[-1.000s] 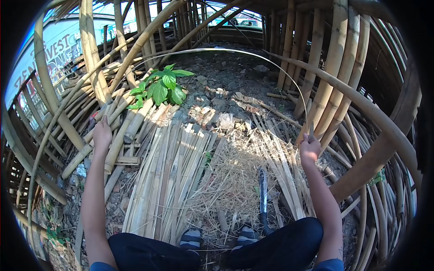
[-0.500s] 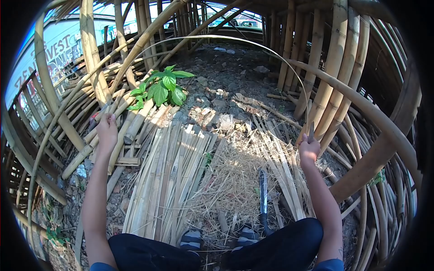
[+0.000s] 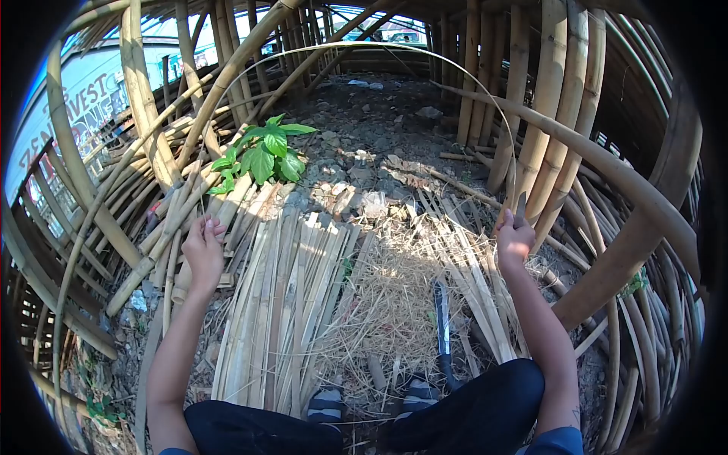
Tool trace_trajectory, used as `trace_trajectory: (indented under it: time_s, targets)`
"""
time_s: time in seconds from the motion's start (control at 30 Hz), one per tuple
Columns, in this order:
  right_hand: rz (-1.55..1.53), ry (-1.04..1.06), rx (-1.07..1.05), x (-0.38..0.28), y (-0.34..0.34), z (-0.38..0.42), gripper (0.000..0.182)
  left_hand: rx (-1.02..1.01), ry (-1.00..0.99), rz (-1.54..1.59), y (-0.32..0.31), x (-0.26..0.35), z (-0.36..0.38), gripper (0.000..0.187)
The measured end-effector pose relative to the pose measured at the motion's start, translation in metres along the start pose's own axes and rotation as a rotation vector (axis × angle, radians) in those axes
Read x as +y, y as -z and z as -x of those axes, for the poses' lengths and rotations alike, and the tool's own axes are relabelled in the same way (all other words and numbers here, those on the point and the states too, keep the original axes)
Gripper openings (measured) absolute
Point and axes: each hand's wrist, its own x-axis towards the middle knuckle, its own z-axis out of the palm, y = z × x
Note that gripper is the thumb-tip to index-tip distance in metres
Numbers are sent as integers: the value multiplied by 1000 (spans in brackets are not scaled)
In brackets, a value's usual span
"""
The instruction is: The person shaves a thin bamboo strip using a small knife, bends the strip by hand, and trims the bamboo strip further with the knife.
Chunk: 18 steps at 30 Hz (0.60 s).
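Observation:
A thin bamboo strip (image 3: pixel 485 87) bows upward in a tall arch between my two hands. My left hand (image 3: pixel 203 254) is closed in a pinch at its left end, above the split bamboo pieces. My right hand (image 3: pixel 515 244) is closed round a knife (image 3: pixel 521 206), whose short blade points up. The strip's right end comes down to this same hand; the fingers hide exactly how it is held. Below, split bamboo slats (image 3: pixel 265 311) lie side by side on the ground, left of a heap of pale shavings (image 3: pixel 394 296).
A long blade (image 3: pixel 442 315) with a dark handle lies on the shavings near my right foot. Upright bamboo poles (image 3: pixel 547 114) and a slanting pole (image 3: pixel 607 163) stand at the right. A leafy green plant (image 3: pixel 265 152) grows at the left, beside stacked poles (image 3: pixel 163 243).
My left hand has moved inward to the right and slightly down, so the strip's arch is narrower. My right hand stays nearly in place with the knife. The view has shifted a little.

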Motion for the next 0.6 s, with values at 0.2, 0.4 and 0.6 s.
trace_trajectory:
  time_s: [0.2,0.4,0.6]
  targets:
    - [-18,4,-21,-6,2,8,30,-9,-55,16,-8,-3,3,31]
    - [-271,106,-112,2,-8,11,24,5,-47,59,-8,2,-1,46]
    - [-435,117,-181,8,-14,7,33,-3,-44,102,-6,1,-2,59]
